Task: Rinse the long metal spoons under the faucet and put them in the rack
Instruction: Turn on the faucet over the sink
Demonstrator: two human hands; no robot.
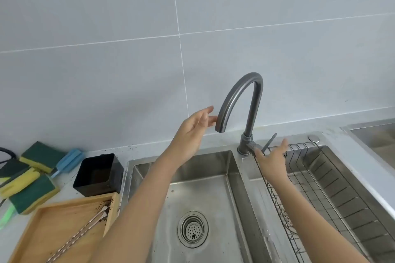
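Lying in the wooden tray point(64, 220) at the lower left of the frame, the long metal spoons point(85, 230) look light, stiff and thin, with twisted stems that should give grip when wet; mid-stem seems the best hold. Left hand point(192, 132) reaches toward the faucet point(239, 96) spout, fingers released; right hand point(272, 160) is spread by the lever, grasping nothing. The rack point(320, 177) sits at right. No readable writing shows.

Bright, even daylight with soft shadows; mild glare on the sink point(213, 186); wide-angle bending at edges; slightly soft focus.
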